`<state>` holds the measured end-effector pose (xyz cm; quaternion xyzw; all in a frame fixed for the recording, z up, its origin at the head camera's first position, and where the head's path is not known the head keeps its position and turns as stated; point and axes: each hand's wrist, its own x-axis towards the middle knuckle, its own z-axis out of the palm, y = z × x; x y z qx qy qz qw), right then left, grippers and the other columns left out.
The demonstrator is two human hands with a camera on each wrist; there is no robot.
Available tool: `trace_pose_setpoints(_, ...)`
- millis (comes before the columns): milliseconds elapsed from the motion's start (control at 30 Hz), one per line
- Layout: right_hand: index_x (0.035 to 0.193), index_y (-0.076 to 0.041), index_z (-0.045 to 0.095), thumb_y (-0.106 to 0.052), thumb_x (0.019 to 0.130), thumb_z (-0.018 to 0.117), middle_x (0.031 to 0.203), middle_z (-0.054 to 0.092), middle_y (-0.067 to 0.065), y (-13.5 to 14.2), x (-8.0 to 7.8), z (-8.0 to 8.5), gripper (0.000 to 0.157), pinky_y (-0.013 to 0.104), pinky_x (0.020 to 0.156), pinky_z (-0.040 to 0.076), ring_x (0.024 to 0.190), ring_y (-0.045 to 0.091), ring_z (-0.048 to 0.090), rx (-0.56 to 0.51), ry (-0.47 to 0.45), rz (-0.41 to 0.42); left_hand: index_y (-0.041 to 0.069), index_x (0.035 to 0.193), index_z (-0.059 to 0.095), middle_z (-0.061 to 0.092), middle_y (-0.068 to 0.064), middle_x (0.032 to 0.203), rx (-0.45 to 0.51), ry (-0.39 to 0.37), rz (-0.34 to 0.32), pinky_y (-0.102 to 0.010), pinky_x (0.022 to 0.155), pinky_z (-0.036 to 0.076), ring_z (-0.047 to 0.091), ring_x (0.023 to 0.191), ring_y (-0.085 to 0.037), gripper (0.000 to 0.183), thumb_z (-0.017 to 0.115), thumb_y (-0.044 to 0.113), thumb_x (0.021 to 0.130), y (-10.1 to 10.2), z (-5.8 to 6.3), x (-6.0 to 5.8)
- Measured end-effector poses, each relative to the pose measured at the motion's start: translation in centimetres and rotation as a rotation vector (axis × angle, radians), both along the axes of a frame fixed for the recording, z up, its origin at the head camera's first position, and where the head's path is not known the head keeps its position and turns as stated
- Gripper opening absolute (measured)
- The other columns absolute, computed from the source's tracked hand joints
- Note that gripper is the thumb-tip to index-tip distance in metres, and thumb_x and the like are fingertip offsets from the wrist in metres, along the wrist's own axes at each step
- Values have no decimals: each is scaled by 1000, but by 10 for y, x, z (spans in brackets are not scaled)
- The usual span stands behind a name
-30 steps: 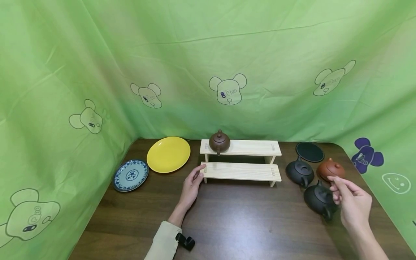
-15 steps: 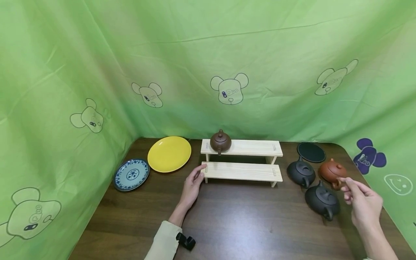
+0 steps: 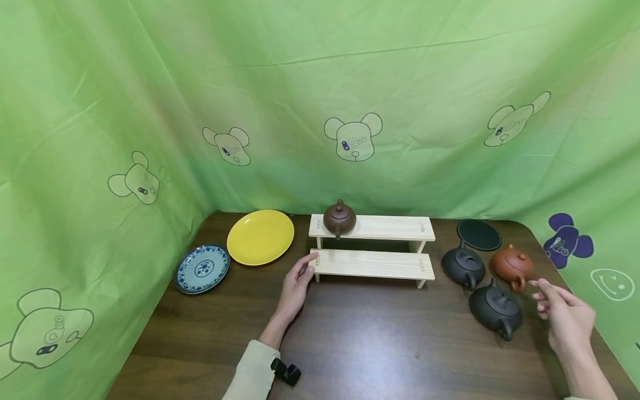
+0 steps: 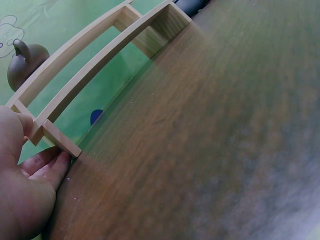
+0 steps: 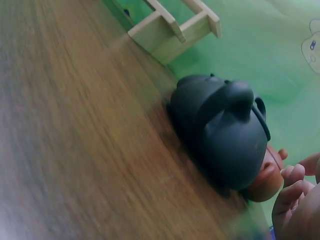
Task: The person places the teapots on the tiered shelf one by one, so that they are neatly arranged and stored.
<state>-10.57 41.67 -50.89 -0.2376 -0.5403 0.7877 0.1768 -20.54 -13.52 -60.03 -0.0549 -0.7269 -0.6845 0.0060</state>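
In the head view my left hand [image 3: 294, 289] holds the left end of the lower step of a two-tier wooden stand [image 3: 375, 263]; the left wrist view shows thumb and fingers about its end and leg. A dark brown teapot [image 3: 339, 218] sits on the upper step's left part. My right hand [image 3: 567, 314], fingers loosely bent, is just right of the reddish-brown teapot [image 3: 512, 263], apart from its handle. Two black teapots stand beside it, one behind [image 3: 463, 265] and one in front [image 3: 496, 308]. In the right wrist view, the front black teapot [image 5: 230, 145] partly hides the reddish one.
A yellow plate [image 3: 260, 238] and a blue-patterned plate [image 3: 202, 270] lie at the left of the brown table [image 3: 370, 344]. A dark round coaster-like disc [image 3: 479, 234] lies at the back right. Green printed cloth [image 3: 280, 83] surrounds the table.
My right hand has moved rightward from in front of the reddish-brown teapot, past its handle, and is now clear of it. My left hand stays at the stand.
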Motion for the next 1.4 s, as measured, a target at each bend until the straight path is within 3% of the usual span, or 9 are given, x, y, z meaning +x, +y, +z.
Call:
trace_pose_setpoints(300,75,-22,86,-15,108,73,61,72,-9,7,-1,-11,36,16,44,46,48,0,58,106,-113,91,37,146,71,62,13,159,1,7,-2,-32,120,44,49,154,-14,35,62,23,115,-1,-1,0)
trace_pose_setpoints(533,72,-23,84,-19,108,75,61,70,-12,6,-5,-13,37,15,45,44,50,-2,56,152,-163,147,36,148,70,64,10,157,-6,10,-10,-28,110,50,61,142,-19,36,62,25,115,-1,0,1)
trace_pose_setpoints(833,82,-30,88,-24,109,75,65,62,-15,7,-12,-13,30,17,45,39,53,-3,49,226,-190,250,37,147,70,61,12,159,2,9,-11,-30,118,46,51,153,-14,35,62,24,115,-2,-2,-1)
trace_pose_setpoints(1067,85,-30,90,-25,110,73,65,61,-16,9,-14,-17,31,24,43,31,53,-4,46,241,-166,273,35,148,70,64,10,157,2,14,-15,-28,110,50,61,142,-18,36,62,24,115,-1,-2,-1)
trace_pose_setpoints(1400,85,-29,89,-25,112,70,62,59,-17,7,-14,-21,33,39,51,16,53,-4,43,258,-122,274,34,149,69,58,5,164,-4,24,-15,-35,121,44,48,156,-22,35,63,32,115,-1,-2,0)
